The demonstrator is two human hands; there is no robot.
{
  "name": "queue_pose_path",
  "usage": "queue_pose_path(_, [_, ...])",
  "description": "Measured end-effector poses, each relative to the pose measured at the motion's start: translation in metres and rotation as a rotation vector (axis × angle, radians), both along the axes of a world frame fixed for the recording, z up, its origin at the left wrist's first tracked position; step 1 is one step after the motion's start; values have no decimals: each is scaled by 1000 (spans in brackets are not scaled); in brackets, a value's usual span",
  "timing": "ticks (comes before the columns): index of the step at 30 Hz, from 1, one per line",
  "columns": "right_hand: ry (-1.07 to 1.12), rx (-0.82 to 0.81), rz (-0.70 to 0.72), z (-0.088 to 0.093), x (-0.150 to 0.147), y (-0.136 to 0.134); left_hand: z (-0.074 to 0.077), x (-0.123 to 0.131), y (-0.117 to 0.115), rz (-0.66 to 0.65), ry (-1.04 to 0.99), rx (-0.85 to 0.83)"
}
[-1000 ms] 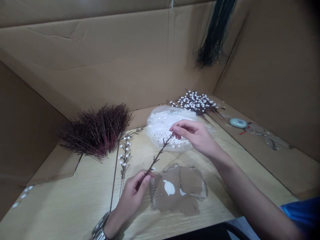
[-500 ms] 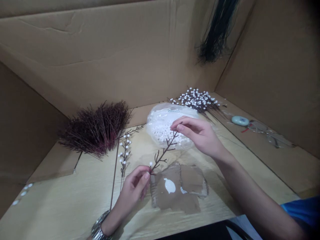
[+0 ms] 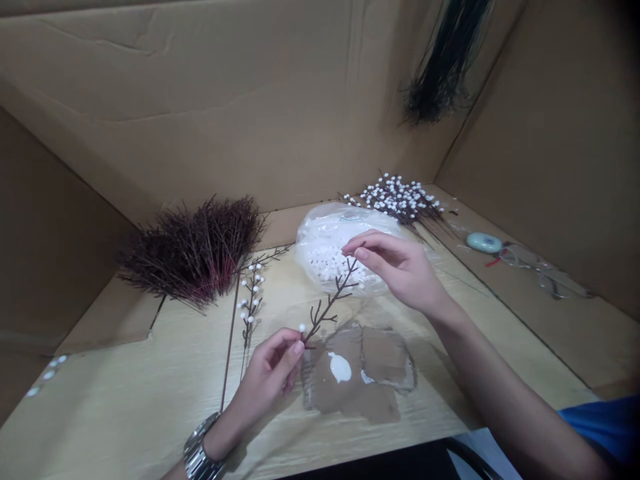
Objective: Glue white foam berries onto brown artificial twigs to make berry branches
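Note:
My left hand (image 3: 270, 377) pinches the lower end of a thin dark twig (image 3: 330, 303), which slants up to the right with several short side shoots. One white bead (image 3: 302, 327) sits on a shoot by my left fingertips. My right hand (image 3: 397, 267) pinches the twig's upper tip, just in front of a clear plastic bag of white beads (image 3: 325, 250). Under the twig lies a torn cardboard scrap (image 3: 373, 377) with a blob of white glue (image 3: 340, 367).
A heap of bare dark-red twigs (image 3: 197, 250) lies at the left. One beaded twig (image 3: 250, 303) lies beside it, and a pile of beaded twigs (image 3: 397, 200) is at the back right. A pale oval object (image 3: 483, 242) lies at the right. Cardboard walls (image 3: 225, 113) enclose the wooden tabletop (image 3: 130, 413).
The twig has been turned so that its side shoots show, and a white bead now sits near my left fingertips. Both hands keep their hold.

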State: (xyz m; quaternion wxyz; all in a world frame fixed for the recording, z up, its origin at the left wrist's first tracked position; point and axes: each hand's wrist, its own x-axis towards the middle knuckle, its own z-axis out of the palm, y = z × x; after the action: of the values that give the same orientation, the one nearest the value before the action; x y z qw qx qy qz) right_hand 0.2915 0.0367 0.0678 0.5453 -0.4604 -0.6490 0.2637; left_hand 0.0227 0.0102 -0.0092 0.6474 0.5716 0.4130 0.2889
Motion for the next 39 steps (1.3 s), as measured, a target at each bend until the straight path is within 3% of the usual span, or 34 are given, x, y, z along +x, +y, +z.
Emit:
queue_pose_path(6, [3, 39, -68, -1, -2, 1, -5, -3, 0, 18, -36, -50])
queue_pose_path(11, [261, 42, -219, -7, 3, 1, -4, -3, 2, 109, -66, -30])
queue_pose_path(13, [458, -59, -137, -13, 3, 0, -5, -3, 2, 157, -102, -28])
queue_pose_path(16, [750, -333, 119, -23, -3, -4, -8, -5, 3, 240, -176, -14])
queue_pose_path(19, [879, -500, 292, -31, -16, -9, -11, -8, 4, 285, -237, 4])
queue_pose_path(25, [896, -564, 348, -33, -33, -14, -12, -12, 2, 284, -238, 11])
queue_pose_path(33, [837, -592, 169, -36, -46, -15, -10, -8, 2, 278, -244, 2])
queue_pose_path(39, [797, -582, 138, -42, -52, -14, -11, -7, 3, 277, -256, -5])
